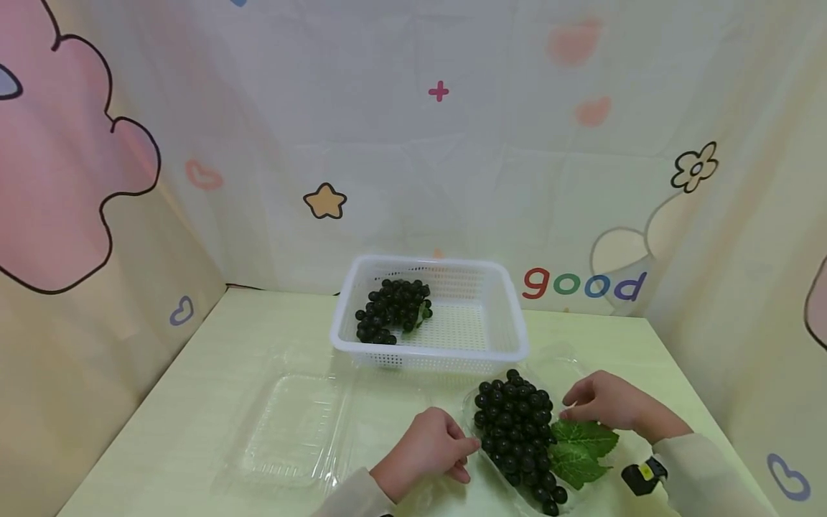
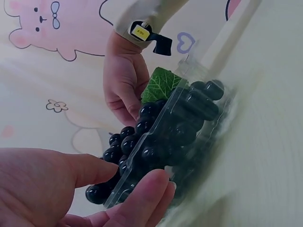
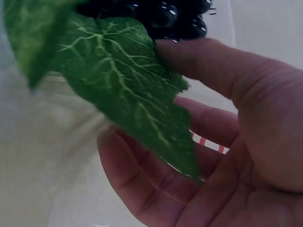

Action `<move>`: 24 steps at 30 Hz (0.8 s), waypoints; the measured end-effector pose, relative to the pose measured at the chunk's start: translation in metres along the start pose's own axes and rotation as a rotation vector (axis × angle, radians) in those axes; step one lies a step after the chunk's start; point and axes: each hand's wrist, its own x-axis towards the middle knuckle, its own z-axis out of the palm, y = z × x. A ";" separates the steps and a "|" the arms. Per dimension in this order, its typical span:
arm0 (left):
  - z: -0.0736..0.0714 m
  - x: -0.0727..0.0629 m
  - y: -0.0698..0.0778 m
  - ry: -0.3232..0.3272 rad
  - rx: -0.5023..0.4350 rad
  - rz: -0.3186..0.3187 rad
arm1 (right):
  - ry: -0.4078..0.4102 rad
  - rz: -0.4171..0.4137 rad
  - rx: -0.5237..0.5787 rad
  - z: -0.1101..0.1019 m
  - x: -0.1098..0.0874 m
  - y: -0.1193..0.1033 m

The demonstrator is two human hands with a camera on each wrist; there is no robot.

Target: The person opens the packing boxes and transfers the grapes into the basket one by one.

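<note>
A bunch of dark grapes (image 1: pixel 513 424) with green leaves (image 1: pixel 581 449) lies in a clear plastic container (image 2: pixel 156 137) at the front right. My left hand (image 1: pixel 431 449) is at the container's left edge; thumb and fingers stand apart on either side of its rim in the left wrist view. On the far side, my right hand (image 1: pixel 610 403) is beside the leaf and the container's right edge. Its thumb lies close to the leaf (image 3: pixel 128 85) and grapes (image 3: pixel 165 16), with loosely bent fingers behind the leaf. Whether the thumb touches the leaf is unclear.
Behind stands a white perforated basket (image 1: pixel 429 353) with another dark grape bunch (image 1: pixel 394 309) in its left part. A second clear container (image 1: pixel 291 424) lies on the pale table (image 1: pixel 174 438) at left. A printed curtain (image 1: pixel 400 143) surrounds the table.
</note>
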 end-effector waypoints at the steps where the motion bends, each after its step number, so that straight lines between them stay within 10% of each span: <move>1: 0.002 0.000 0.000 0.004 -0.006 0.002 | 0.005 -0.019 -0.014 0.002 0.000 0.001; 10: 0.006 0.002 -0.002 0.024 -0.045 0.051 | 0.036 -0.051 -0.017 0.015 -0.003 -0.001; 24: -0.023 0.010 0.002 0.072 0.091 0.089 | 0.102 0.122 0.079 0.049 -0.013 -0.021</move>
